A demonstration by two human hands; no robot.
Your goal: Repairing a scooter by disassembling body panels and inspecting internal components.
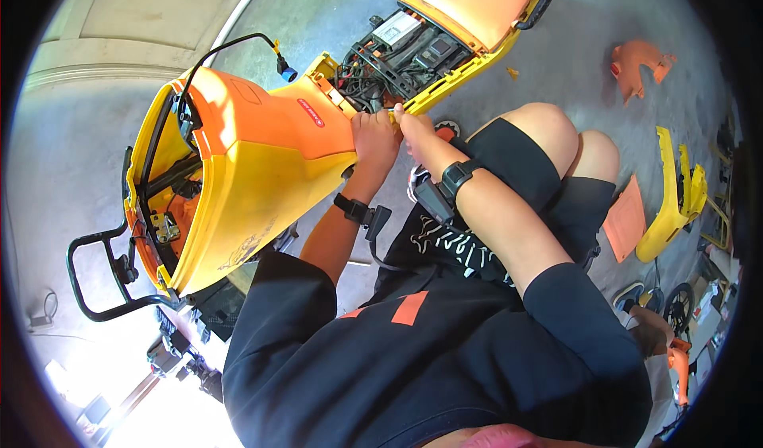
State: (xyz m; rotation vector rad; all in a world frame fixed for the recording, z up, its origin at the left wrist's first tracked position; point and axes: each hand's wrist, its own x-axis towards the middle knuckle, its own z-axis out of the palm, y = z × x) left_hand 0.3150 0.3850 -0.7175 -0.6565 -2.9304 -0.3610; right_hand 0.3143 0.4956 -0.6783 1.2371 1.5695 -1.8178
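A scooter with orange and yellow body panels (262,201) lies across the floor ahead of me. My left hand (375,139) is closed at the edge of the body panel, next to the open wiring bay (397,62). Close beside it, my right hand (413,136) has its thumb raised and its fingers curled at the same yellow rim. Whatever lies between the right fingers is too small and hidden to name. Black cables and a silver box (396,30) fill the bay. A black cable with a blue connector (288,73) arches above the orange panel.
A black tubular rack (99,241) juts out at the left end. On the right, an orange panel piece (638,66), a flat orange panel (625,219) and a yellow panel (671,197) lie on the floor. Another person's foot (628,297) shows at lower right.
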